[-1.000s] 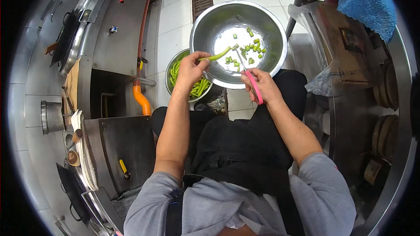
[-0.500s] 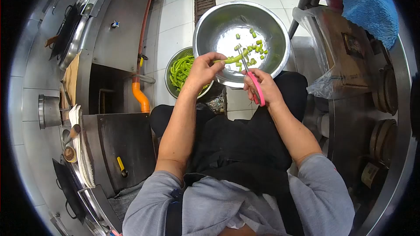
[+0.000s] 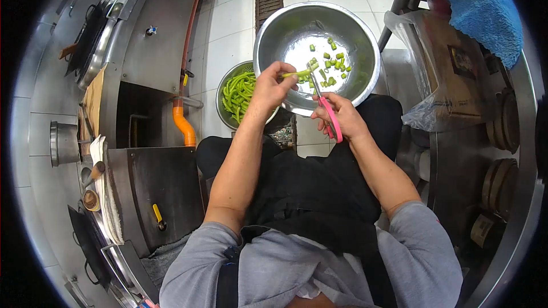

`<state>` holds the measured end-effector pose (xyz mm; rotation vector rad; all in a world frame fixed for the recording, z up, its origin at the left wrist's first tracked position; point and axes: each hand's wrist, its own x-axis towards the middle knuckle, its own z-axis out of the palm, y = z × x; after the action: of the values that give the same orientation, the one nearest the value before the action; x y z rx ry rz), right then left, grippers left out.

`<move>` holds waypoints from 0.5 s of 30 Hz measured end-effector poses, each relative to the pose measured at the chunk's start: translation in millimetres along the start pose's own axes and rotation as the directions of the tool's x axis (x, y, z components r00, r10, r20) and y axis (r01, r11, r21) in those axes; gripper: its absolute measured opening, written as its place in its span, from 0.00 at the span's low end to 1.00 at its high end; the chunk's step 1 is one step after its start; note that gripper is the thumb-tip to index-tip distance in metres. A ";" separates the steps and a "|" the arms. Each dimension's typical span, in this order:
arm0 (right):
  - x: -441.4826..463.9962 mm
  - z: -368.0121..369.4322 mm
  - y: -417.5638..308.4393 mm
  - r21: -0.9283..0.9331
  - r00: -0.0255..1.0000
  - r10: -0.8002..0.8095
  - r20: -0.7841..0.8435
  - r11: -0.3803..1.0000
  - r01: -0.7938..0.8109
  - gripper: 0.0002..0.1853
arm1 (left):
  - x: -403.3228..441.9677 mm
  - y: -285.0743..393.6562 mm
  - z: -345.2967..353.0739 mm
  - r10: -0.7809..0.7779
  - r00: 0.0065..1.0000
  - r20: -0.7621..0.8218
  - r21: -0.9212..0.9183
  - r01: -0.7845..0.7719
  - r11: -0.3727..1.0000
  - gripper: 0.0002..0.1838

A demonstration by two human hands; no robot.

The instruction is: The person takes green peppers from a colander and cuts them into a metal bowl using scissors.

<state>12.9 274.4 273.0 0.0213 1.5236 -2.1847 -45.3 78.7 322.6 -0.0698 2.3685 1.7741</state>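
Left hand (image 3: 273, 88), moved nearer pink-handled scissors (image 3: 332, 118); pinching green pod (image 3: 299, 72) | right hand (image 3: 345, 116): grasping scissors | steel basin (image 3: 275, 39): just ahead of grips

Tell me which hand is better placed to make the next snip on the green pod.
Right, most likely. The right hand holds the pink-handled scissors, their blades beside the far end of the green pod, over the large bowl. The left hand grips that pod.
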 end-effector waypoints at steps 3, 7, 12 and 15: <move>1.4 -2.9 1.0 -0.007 0.999 -0.010 -0.035 1.000 0.009 0.22 | -1.8 -3.0 7.4 0.044 0.992 0.114 -0.040 -0.040 0.998 0.09; 0.6 -4.3 -2.8 -0.009 0.995 0.047 -0.091 0.999 -0.048 0.20 | -0.6 -2.8 7.5 0.009 0.994 0.106 0.012 -0.011 1.000 0.10; 0.4 -3.3 -1.8 -0.033 0.993 0.066 -0.099 0.997 -0.070 0.20 | 3.4 -7.1 0.6 -0.041 0.999 -0.008 0.021 0.041 0.999 0.10; -0.6 -2.7 -3.9 -0.047 0.996 0.072 -0.061 0.996 -0.075 0.22 | 5.2 -5.7 -0.6 -0.035 0.989 -0.146 -0.030 0.031 0.999 0.11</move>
<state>11.2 278.0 275.6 0.1256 1.5832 -2.1053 -49.6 76.9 316.4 -0.2501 2.4256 1.8459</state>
